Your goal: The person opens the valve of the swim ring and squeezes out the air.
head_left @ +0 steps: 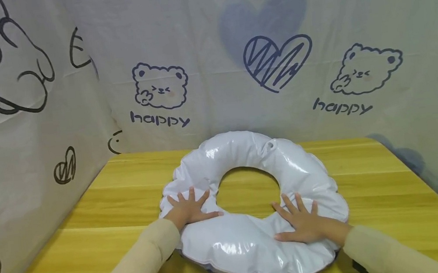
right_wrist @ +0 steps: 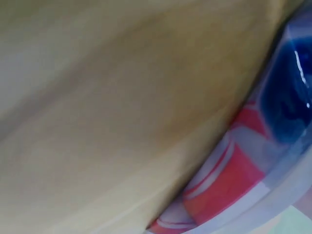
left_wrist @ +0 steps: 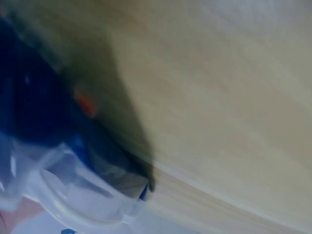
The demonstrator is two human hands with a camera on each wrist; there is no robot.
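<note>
A white inflatable swim ring (head_left: 233,240) lies on the wooden table, its glossy surface wrinkled along the seams. Near the far side of the ring sits a small round valve (head_left: 270,145). With fingers spread, my left hand (head_left: 189,210) presses on the ring's left part. Opposite it, my right hand (head_left: 304,222) rests on the right part, fingers also spread. Both wrist views catch the ring's underside: dark blue in the left wrist view (left_wrist: 44,107), red, white and blue in the right wrist view (right_wrist: 229,180).
The yellow wood-grain table (head_left: 104,218) extends around the ring on both sides. A white cloth (head_left: 214,88) printed with bears, hearts and the word happy hangs behind it, and another printed cloth wall (head_left: 16,165) stands along the left.
</note>
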